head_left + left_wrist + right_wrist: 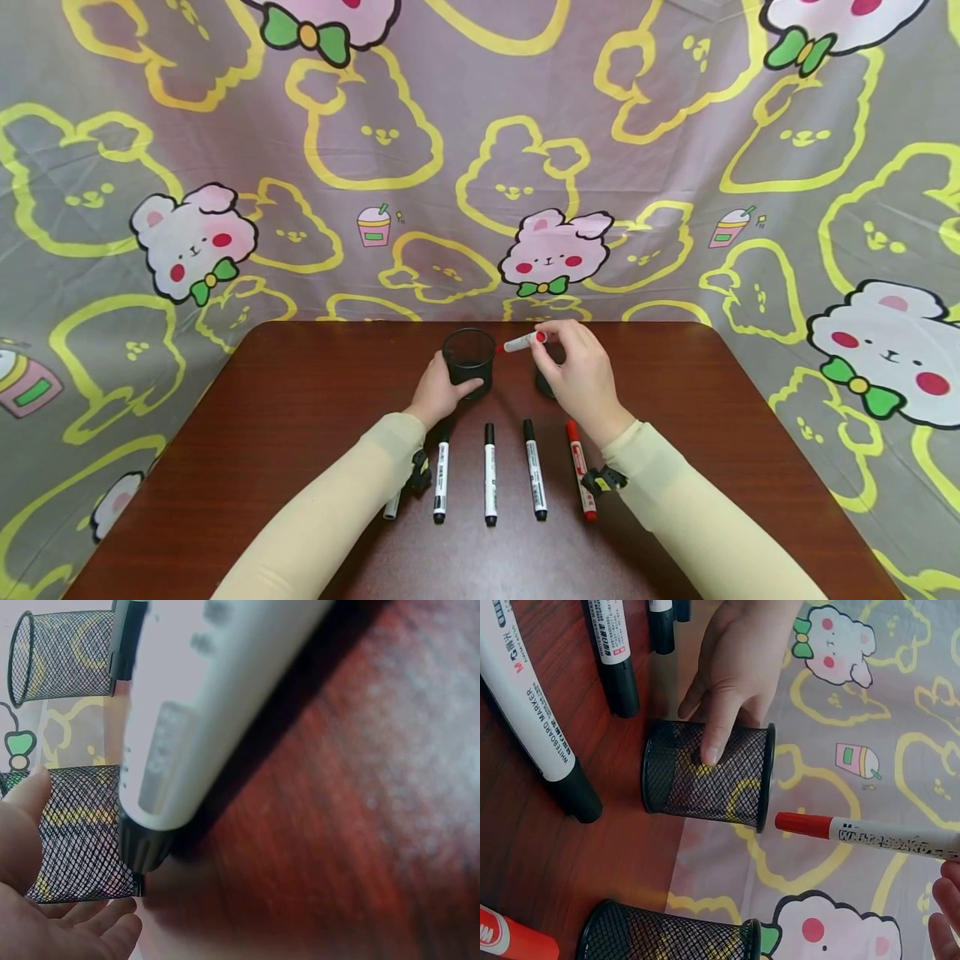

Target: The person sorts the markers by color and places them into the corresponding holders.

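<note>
My left hand point(441, 395) grips a black mesh pen cup point(472, 357), its thumb across the near side. The cup stands upright on the table. My right hand point(587, 377) pinches a red-capped whiteboard marker point(522, 342) by its rear end. Its red cap points left toward the cup's rim, apart from it, as the right wrist view shows. Behind the right hand a second mesh pen cup point(543, 382) is mostly hidden in the head view; the right wrist view shows more of that second cup point(671, 934).
Several black-capped whiteboard markers point(491, 477) and a red marker point(579, 467) lie in a row on the brown table point(300, 392), nearer than the cups. The left sleeve partly covers the leftmost marker point(392, 507). A patterned cloth point(420, 192) hangs behind the table.
</note>
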`<state>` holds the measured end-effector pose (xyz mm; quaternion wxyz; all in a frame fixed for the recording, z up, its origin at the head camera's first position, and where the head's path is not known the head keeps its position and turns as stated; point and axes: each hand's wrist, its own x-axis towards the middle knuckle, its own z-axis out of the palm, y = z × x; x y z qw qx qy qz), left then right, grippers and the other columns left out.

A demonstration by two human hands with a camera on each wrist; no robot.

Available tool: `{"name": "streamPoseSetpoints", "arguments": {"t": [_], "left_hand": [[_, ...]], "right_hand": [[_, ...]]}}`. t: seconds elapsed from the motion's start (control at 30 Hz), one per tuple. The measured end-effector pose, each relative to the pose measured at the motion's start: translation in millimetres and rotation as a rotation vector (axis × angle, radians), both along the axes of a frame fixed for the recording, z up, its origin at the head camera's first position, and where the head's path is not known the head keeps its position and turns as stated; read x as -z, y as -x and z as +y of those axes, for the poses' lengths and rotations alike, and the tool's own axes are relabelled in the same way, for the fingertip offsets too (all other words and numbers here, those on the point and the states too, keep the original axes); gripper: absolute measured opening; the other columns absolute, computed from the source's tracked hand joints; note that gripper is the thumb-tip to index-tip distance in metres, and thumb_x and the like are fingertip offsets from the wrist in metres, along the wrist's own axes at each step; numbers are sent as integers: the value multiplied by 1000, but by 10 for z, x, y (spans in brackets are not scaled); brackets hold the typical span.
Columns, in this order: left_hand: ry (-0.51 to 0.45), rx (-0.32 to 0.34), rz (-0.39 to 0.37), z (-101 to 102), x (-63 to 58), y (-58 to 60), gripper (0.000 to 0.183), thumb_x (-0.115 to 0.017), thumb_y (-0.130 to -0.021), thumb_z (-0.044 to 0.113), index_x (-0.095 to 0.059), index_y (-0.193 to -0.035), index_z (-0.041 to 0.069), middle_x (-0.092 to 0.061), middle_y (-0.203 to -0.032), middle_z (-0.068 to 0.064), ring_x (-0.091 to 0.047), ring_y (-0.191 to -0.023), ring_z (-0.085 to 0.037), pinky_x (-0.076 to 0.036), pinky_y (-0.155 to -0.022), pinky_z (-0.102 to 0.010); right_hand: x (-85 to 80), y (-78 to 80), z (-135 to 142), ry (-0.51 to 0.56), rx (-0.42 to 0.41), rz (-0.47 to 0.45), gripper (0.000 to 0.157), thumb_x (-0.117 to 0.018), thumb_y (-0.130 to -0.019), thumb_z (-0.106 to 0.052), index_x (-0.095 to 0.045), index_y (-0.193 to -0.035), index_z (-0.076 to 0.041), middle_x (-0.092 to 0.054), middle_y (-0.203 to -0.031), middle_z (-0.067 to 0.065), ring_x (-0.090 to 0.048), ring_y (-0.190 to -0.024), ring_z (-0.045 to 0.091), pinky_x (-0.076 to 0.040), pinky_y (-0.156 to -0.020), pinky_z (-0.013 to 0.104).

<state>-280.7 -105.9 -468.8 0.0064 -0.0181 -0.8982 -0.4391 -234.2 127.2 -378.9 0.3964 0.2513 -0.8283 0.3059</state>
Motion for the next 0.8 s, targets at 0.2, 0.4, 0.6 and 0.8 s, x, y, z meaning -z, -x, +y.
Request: {"name": "streamPoseSetpoints", "arguments": {"t": [0.2,0.4,0.6,0.8], "left_hand": [[6,-4,5,3,-10,-2,90,-82,-89,38,-33,-152,-5,-51,-147,-25,-54,-136,-38,-45,-112,-52],[18,-10,8,1,21,17,90,-82,-89,39,-34,-151,-5,-52,-145,-25,-54,-134,-39,-45,-111,-52],[46,-16,45,5,60,40,89,-83,-88,38,-37,-148,-9,-54,-141,-28,-55,-133,-41,-45,-111,-52],[35,-17,40,19,46,43,88,-84,-88,36,-37,-147,-8,-55,-141,-27,-56,-132,-40,-45,-111,-52]], "right_hand": [[13,35,-30,-2,-13,19,21,-78,-91,-11,-69,-108,-3,-71,-99,11,-65,-88,26,-57,-79,41],[40,76,-66,-21,-32,20,21,-77,-92,-12,-69,-109,-4,-71,-100,10,-66,-88,27,-56,-80,40],[47,104,-93,-41,-49,0,23,-77,-93,-14,-69,-112,-4,-72,-103,10,-66,-91,25,-56,-81,40],[33,132,-109,-76,-65,-15,23,-77,-92,-13,-70,-112,-5,-73,-100,9,-66,-90,24,-56,-83,42]]}}
